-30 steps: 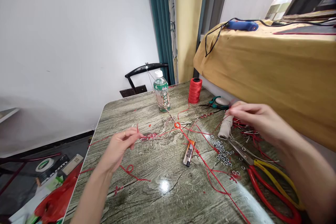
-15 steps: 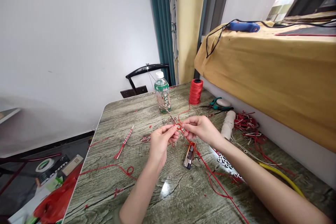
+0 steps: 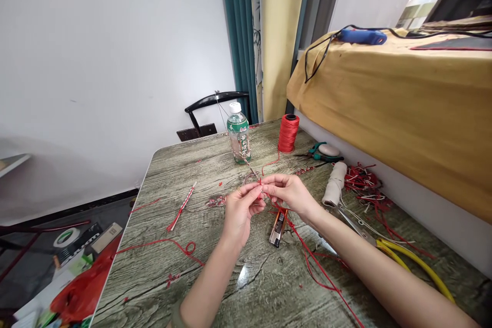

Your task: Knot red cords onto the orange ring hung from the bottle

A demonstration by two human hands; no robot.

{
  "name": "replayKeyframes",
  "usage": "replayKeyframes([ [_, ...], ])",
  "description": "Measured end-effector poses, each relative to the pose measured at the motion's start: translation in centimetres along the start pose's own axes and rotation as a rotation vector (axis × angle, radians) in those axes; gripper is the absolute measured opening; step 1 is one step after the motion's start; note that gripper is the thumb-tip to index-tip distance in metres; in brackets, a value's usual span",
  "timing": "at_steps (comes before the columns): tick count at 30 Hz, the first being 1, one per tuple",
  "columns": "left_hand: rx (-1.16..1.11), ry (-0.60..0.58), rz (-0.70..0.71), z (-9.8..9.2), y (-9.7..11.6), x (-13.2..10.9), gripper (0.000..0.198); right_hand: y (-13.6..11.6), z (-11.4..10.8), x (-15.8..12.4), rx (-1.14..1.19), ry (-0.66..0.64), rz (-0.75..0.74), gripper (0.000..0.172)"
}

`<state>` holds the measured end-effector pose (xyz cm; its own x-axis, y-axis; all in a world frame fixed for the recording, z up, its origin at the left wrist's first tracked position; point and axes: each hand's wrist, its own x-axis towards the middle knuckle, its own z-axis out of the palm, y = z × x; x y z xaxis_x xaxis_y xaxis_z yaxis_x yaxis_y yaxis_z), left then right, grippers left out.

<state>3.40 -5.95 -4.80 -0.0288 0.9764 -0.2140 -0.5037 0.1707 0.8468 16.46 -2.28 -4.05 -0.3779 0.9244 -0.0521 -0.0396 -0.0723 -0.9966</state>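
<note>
Both hands meet above the middle of the table, pinching red cord [image 3: 309, 249] where it is worked together. My left hand [image 3: 243, 204] has thumb and forefinger closed on the cord. From the other side my right hand [image 3: 289, 192] pinches it too, the fingertips of both hands nearly touching. A thin cord runs from the fingers toward the tea bottle [image 3: 239, 136] with a green label. The red cord trails from under my right hand down to the front edge. Below the hands lies a small box with black and orange print [image 3: 277, 228]. Fingertips hide the knot itself.
A red thread spool [image 3: 288, 134] stands at the back right. Nearby are green-handled pliers [image 3: 319, 152], a white cord roll [image 3: 334, 183], a scrap pile [image 3: 361, 177] and yellow-handled scissors [image 3: 418, 261]. A red-and-white braided piece [image 3: 182, 207] lies left. A yellow-covered surface [image 3: 384, 92] borders the right.
My hands have come closer together, and the small open loop of red cord between them is now hidden by the fingertips. My right forearm has shifted, showing more of the scissors.
</note>
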Motion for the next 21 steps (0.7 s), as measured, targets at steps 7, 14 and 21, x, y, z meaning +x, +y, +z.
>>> replayKeyframes([
  [7,0.066,0.021,-0.039,-0.3,0.1,0.2,0.023,0.1,0.1,-0.5,-0.187,0.008,-0.159,0.026],
  [14,0.582,0.182,0.087,-1.6,-0.8,1.3,0.018,-1.0,-3.5,-0.2,-1.039,0.366,-0.268,0.018],
  [21,0.481,0.404,0.493,-2.6,2.1,1.3,0.015,-3.3,-4.9,-1.1,-0.872,0.577,-0.338,0.017],
])
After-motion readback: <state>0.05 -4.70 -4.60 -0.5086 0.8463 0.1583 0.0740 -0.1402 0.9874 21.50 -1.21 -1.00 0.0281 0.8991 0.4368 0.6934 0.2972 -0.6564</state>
